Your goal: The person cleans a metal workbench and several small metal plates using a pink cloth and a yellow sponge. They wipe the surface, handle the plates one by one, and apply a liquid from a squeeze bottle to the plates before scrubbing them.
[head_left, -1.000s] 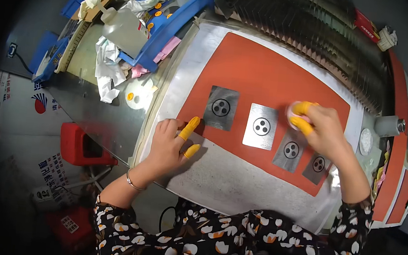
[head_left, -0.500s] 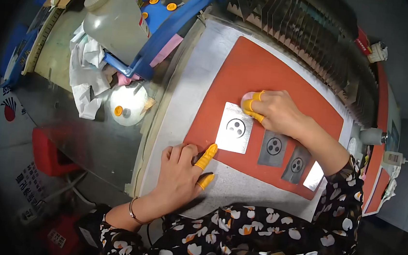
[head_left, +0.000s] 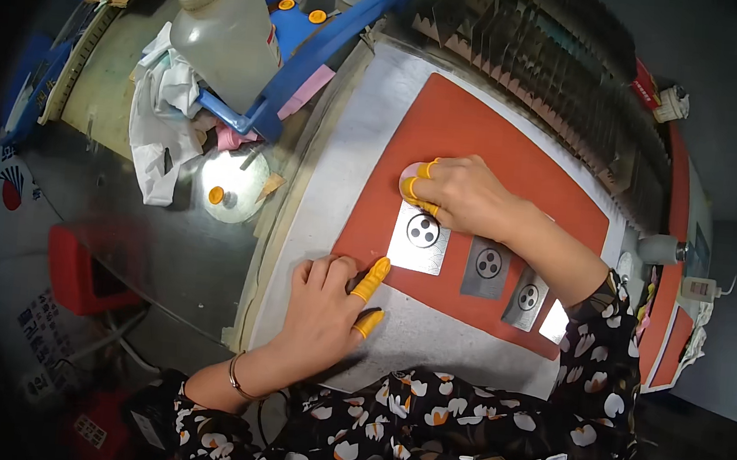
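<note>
A shiny metal plate with a dark ring and three dots lies on a red-orange mat. My right hand, with yellow finger cots on several fingers, pinches a small pale pink pad at the plate's far left edge; the fingers hide part of that edge. My left hand rests with its cotted index fingertip at the plate's near left corner. Its thumb points out to the side and it holds nothing. Two greyer plates with the same mark, one of them a dark plate, lie to the right.
A rack of upright thin plates lines the far side. Back left are a cloudy plastic jug, a blue tray, crumpled white gloves and a round white lid. A bright plate sits by my right sleeve.
My right hand has moved left with the pad, from the plate's far right corner to its far left edge. My left fingertip stays at the near corner.
</note>
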Demonstrator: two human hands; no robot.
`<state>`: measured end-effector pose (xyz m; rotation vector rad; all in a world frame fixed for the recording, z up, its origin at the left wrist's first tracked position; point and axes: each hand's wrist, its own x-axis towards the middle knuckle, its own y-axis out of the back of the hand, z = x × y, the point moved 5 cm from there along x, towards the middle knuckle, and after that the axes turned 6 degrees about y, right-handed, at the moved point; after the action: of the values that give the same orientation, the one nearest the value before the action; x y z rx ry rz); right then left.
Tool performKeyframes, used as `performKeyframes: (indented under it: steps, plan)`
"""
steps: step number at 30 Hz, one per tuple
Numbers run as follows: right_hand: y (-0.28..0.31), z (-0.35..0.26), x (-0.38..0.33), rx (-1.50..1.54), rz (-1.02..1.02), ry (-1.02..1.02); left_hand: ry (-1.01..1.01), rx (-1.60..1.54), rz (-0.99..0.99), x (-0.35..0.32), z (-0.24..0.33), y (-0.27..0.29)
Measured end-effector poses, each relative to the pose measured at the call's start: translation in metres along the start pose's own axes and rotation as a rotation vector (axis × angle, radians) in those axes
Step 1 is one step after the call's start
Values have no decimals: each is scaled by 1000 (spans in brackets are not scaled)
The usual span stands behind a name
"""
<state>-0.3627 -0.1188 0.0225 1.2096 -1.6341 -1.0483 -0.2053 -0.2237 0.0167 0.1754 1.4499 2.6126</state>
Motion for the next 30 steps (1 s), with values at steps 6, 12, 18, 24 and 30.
performKeyframes:
  steps: [6,12,18,24,30]
  plan:
    - [-2,1,-3,-19,6,-37,6,34,-8,-2,-1,-3]
    - [15,12,-31,-28,-61,-86,-6,35,25,-2,0,-3]
    - [29,4,-49,32,191,-473,-30,-6,26,-3,0,0]
    - [3,0,-38,-42,166,-543,-47,22,20,-1,1,-1]
    - [-34,-76,-27,28,45,-248,-24,-49,43,-5,-2,1]
